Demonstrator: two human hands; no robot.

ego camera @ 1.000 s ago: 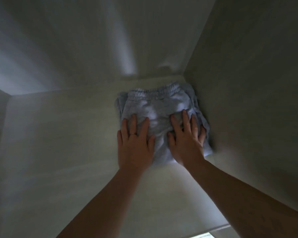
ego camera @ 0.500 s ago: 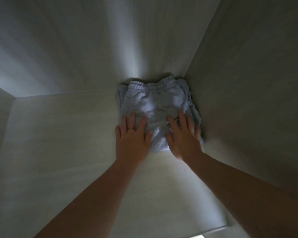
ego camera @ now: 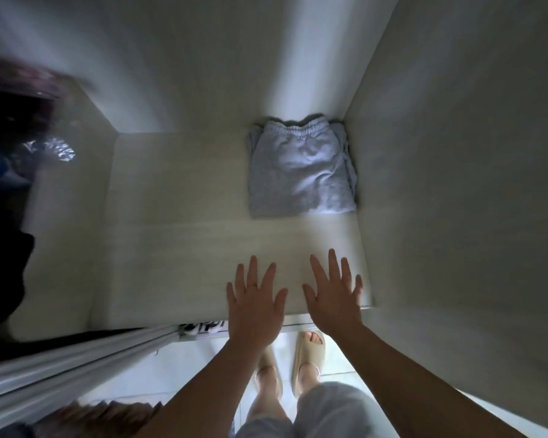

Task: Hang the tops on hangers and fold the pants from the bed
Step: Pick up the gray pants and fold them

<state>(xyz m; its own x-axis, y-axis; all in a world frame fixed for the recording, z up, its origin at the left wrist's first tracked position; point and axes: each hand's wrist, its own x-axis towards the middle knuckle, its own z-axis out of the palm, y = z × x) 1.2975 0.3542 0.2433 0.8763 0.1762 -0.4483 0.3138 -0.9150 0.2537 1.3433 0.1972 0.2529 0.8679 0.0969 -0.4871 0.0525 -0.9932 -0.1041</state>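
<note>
Folded grey sweatpants [ego camera: 301,172] lie flat on a pale wardrobe shelf [ego camera: 178,241], waistband toward the back wall, their right edge just beside the side panel [ego camera: 456,184]. In front of the sweatpants and well apart from them, a person's left hand [ego camera: 255,306] and right hand [ego camera: 334,300] are held side by side over the shelf's front edge. The palms face down with fingers straight and spread. The grip of each is released, holding nothing. Whether they touch the shelf cannot be told. A ring [ego camera: 253,285] shows on the left hand. Nearer still, beige sandals [ego camera: 310,355] stand on a light floor [ego camera: 203,365]. Far left of the sweatpants, dark clothes [ego camera: 7,128] blur.
</note>
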